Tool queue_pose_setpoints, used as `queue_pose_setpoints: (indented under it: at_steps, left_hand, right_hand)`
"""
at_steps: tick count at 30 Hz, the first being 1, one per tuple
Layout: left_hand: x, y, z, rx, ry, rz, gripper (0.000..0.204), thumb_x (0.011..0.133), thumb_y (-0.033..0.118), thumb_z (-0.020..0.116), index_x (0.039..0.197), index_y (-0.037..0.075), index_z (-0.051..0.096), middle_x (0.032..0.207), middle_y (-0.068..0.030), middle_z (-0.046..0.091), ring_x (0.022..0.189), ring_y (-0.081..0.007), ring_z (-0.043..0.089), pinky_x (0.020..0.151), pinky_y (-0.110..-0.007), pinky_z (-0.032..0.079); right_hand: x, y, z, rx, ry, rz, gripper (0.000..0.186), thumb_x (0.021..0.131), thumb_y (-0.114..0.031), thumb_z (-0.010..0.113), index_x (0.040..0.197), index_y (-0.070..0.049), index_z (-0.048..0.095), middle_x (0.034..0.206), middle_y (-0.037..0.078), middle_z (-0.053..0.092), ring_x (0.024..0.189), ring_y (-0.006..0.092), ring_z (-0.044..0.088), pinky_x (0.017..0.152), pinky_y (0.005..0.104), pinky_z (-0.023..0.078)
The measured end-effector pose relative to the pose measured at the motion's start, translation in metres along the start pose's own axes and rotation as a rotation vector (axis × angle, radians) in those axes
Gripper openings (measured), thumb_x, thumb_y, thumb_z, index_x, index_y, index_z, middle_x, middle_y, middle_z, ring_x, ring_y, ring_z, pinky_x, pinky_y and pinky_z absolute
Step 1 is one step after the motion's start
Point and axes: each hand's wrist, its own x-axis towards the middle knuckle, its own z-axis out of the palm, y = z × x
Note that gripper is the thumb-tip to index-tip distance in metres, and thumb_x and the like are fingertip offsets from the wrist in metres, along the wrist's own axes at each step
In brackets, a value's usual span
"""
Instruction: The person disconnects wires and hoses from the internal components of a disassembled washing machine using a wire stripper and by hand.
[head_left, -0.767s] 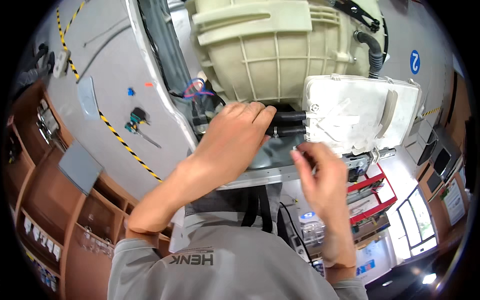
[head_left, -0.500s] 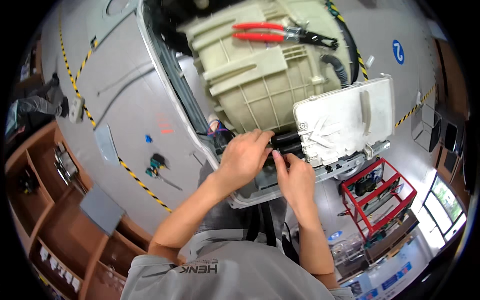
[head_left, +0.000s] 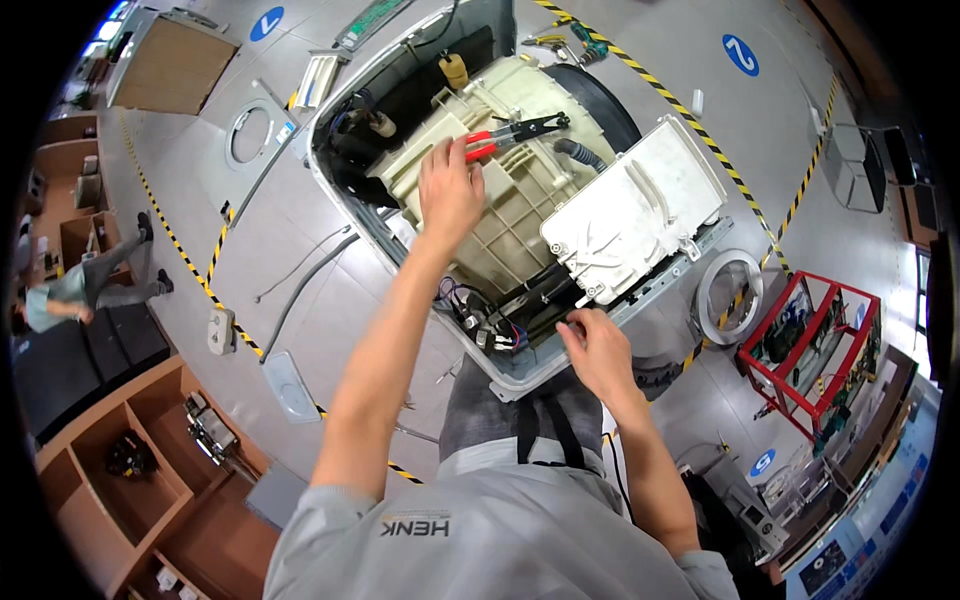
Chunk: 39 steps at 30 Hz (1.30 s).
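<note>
In front of me stands an opened washing machine with a grey metal cabinet (head_left: 335, 180) and a cream plastic tub (head_left: 500, 235). Red-handled pliers (head_left: 515, 132) with black jaws lie on top of the tub. My left hand (head_left: 450, 195) is at their handle ends, its fingers stretched out and not visibly wrapped round them. By the near edge of the cabinet, my right hand (head_left: 598, 350) has thumb and forefinger slightly apart, with nothing visible between them. Beside it are black hoses (head_left: 535, 290) running to a flat white ribbed plastic box (head_left: 640, 215).
Wires with connectors (head_left: 490, 325) hang at the near left corner. A grey corrugated hose (head_left: 580, 155) rises from the tub. A red-framed cart (head_left: 810, 350) and a round door ring (head_left: 728, 295) stand at right. Another person (head_left: 75, 295) is far left.
My left hand has left the black hoses and moved up to the pliers. My right hand has drawn back slightly from the hoses. The view has shifted, showing more of the cabinet.
</note>
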Motion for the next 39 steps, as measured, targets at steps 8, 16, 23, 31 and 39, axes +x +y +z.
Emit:
queue_pose_setpoints:
  at_steps: [8, 16, 23, 31, 39]
  left_hand:
    - [0.021, -0.045, 0.018, 0.213, -0.322, 0.024, 0.051, 0.083, 0.025, 0.069, 0.127, 0.006, 0.05, 0.113, -0.0164, 0.058, 0.109, -0.0355, 0.056, 0.093, -0.048, 0.043]
    - [0.045, -0.073, 0.046, 0.412, -0.381, 0.15, 0.033, 0.085, 0.022, 0.064, 0.111, 0.003, 0.056, 0.106, -0.0194, 0.06, 0.097, -0.0349, 0.062, 0.076, -0.047, 0.053]
    - [0.043, -0.048, -0.02, -0.131, -0.261, 0.214, 0.04, 0.093, 0.033, 0.062, 0.115, 0.0, 0.058, 0.1, -0.0196, 0.061, 0.087, -0.0345, 0.062, 0.073, -0.045, 0.049]
    - [-0.111, 0.045, -0.199, -0.92, -1.017, -0.405, 0.046, 0.101, 0.034, 0.053, 0.133, 0.001, 0.049, 0.107, -0.008, 0.064, 0.083, -0.0124, 0.059, 0.068, -0.025, 0.047]
    - [-0.199, 0.177, -0.22, -1.015, -2.102, -0.559, 0.047, 0.104, 0.034, 0.045, 0.141, 0.006, 0.042, 0.117, -0.0061, 0.059, 0.097, -0.0138, 0.06, 0.087, -0.029, 0.049]
  right_hand:
    - [-0.081, 0.035, -0.037, 0.129, -0.01, 0.117, 0.022, 0.087, -0.019, 0.067, 0.1, -0.001, 0.065, 0.09, 0.013, 0.065, 0.081, 0.0265, 0.065, 0.073, 0.0357, 0.051]
    - [-0.16, 0.039, -0.013, 0.007, 0.109, 0.476, 0.023, 0.088, -0.021, 0.065, 0.101, -0.001, 0.065, 0.088, 0.014, 0.065, 0.081, 0.0291, 0.065, 0.072, 0.036, 0.05]
    - [-0.249, -0.029, 0.058, 0.292, 0.306, 0.694, 0.025, 0.088, -0.023, 0.066, 0.103, -0.002, 0.065, 0.093, 0.016, 0.066, 0.079, 0.0304, 0.065, 0.072, 0.0381, 0.051]
    - [-0.319, -0.074, 0.117, 0.674, 0.527, 0.831, 0.027, 0.089, -0.017, 0.065, 0.11, 0.0, 0.064, 0.094, 0.013, 0.066, 0.08, 0.0205, 0.064, 0.074, 0.0317, 0.051]
    - [-0.284, -0.064, 0.066, 1.303, 0.582, 0.219, 0.061, 0.087, -0.032, 0.07, 0.13, 0.005, 0.05, 0.125, 0.012, 0.059, 0.112, 0.02, 0.058, 0.097, 0.0336, 0.046]
